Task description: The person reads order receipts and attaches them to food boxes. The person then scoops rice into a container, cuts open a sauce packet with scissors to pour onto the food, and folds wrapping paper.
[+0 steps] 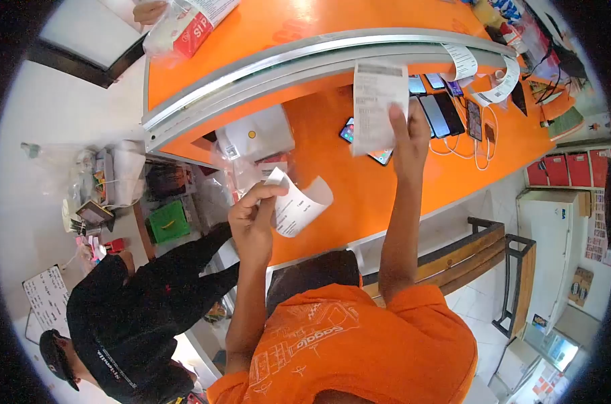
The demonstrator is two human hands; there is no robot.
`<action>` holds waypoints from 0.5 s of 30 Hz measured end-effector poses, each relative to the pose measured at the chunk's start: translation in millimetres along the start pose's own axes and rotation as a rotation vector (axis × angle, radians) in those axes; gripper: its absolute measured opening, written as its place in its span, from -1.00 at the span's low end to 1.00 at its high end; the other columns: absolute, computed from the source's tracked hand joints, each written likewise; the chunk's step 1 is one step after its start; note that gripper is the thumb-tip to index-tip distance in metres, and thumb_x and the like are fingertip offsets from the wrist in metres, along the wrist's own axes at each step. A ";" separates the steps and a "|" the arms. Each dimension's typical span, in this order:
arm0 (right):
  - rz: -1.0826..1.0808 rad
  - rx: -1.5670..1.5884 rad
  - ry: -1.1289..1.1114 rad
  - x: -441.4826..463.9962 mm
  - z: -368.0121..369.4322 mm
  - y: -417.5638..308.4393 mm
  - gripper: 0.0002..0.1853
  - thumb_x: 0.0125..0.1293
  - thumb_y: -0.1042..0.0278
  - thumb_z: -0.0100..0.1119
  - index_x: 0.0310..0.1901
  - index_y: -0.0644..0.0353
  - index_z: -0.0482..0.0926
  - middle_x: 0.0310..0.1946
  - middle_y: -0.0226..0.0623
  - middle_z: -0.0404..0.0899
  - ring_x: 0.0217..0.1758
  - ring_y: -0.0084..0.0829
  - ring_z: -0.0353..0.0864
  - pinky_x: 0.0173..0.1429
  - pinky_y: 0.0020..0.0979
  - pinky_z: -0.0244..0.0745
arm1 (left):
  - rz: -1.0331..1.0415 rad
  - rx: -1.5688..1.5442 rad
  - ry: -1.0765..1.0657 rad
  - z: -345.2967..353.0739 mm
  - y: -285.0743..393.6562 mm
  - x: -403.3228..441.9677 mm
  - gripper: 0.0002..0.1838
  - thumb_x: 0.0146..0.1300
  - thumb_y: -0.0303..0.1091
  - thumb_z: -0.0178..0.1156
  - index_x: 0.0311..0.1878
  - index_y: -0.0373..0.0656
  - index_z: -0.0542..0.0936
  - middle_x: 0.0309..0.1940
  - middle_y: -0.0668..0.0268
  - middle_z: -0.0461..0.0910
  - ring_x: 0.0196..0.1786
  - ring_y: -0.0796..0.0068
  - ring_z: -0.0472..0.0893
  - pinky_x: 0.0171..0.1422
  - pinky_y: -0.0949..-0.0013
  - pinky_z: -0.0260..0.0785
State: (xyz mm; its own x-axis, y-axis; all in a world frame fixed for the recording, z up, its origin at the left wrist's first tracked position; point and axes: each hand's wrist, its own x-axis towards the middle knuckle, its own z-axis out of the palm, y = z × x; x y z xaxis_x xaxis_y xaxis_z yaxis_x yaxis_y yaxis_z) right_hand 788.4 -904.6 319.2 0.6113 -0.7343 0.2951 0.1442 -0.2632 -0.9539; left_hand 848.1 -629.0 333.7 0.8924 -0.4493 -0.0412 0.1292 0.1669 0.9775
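My left hand pinches a curled paper receipt between thumb and fingers, above the front of the orange counter. Further right and higher, my right hand grips a long printed receipt, which hangs nearly flat and looks slightly blurred. Behind that slip lie phones, partly covered: one phone peeks out at its left, another below it. Dark phones with white cables rest just right of my right hand.
The orange counter has a raised metal-edged ledge behind it. A white box and plastic bags sit at its left. More receipt strips curl at the right. A person in black bends at lower left; a wooden bench stands right.
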 end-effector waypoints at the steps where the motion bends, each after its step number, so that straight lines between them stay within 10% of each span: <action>1: -0.002 0.100 0.009 -16.0 1.5 -7.4 -0.74 0.40 0.20 0.19 -0.21 0.27 0.52 -0.19 -0.28 0.59 -0.13 -0.59 0.48 -0.06 -0.50 0.37 | -0.007 -0.003 0.004 -1.1 -1.2 0.3 -0.81 0.34 -0.64 0.06 -0.25 -0.29 0.68 -0.22 0.35 0.63 -0.23 0.67 0.50 -0.14 0.58 0.27; 7: -0.044 0.335 -0.007 -66.4 -3.2 -34.8 -0.80 0.37 0.37 0.22 -0.37 0.17 0.41 -0.34 -0.41 0.52 -0.26 -0.62 0.43 -0.14 -0.52 0.35 | -0.039 0.100 -0.113 18.1 4.0 3.4 -0.83 0.35 -0.55 0.12 -0.09 -0.31 0.67 -0.13 0.31 0.64 -0.11 0.60 0.57 0.03 0.56 0.33; 15: -0.124 0.392 -0.062 -82.0 1.0 -45.3 -0.72 0.33 0.42 0.24 -0.47 0.13 0.35 -0.42 -0.43 0.48 -0.35 -0.66 0.37 -0.24 -0.53 0.31 | 0.105 0.161 -0.293 51.3 15.8 0.4 -0.70 0.17 -0.36 0.39 -0.04 -0.22 0.67 -0.14 0.27 0.63 -0.15 0.54 0.63 -0.21 0.50 0.53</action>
State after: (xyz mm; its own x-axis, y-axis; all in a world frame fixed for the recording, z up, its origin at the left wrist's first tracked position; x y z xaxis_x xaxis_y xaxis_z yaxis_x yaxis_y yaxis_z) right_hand 732.6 -831.8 338.1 0.6146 -0.6700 0.4164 0.4974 -0.0806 -0.8638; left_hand 828.3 -671.6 359.8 0.7324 -0.6736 0.0995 -0.0477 0.0951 0.9943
